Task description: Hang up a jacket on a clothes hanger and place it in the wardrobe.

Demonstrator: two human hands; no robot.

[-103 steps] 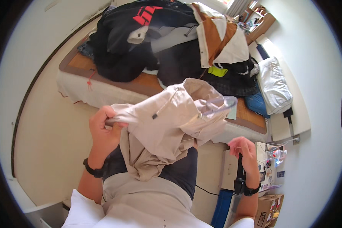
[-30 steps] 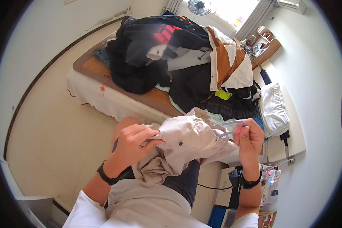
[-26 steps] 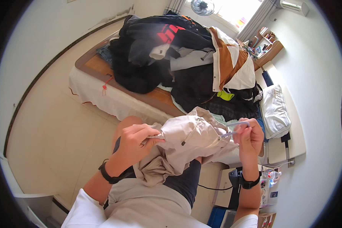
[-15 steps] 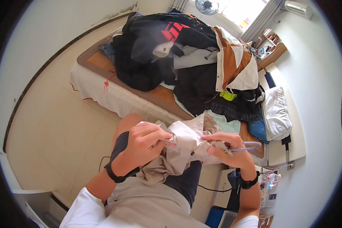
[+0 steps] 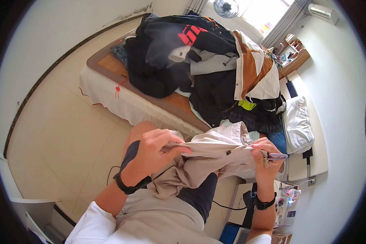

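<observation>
A beige garment point(image 5: 207, 156) hangs over my lap, its upper edge pulled taut between my two hands; its exact kind does not show. My left hand point(image 5: 152, 152) pinches this edge between thumb and fingers. At the other end, my right hand point(image 5: 265, 156) grips the cloth, thumb toward me. A pale purple loop point(image 5: 278, 156) sticks out from the right hand; the rest of that thing is hidden. A small dark mark or tag point(image 5: 228, 152) shows on the cloth near the right hand. Loose folds droop below the left hand.
Ahead stands a bed point(image 5: 150, 97) heaped with dark clothes point(image 5: 158, 65) and a brown-and-white jacket point(image 5: 256, 69). A white pillow point(image 5: 299, 126) rests at its right end. Cluttered shelves point(image 5: 290, 53) and a fan point(image 5: 226, 8) are farther back. A black cable point(image 5: 227, 206) runs at lower right.
My right hand has moved right and turned, stretching the garment's upper edge tight. The purple loop moved along with it. My left hand has kept its pinch and shifted only slightly.
</observation>
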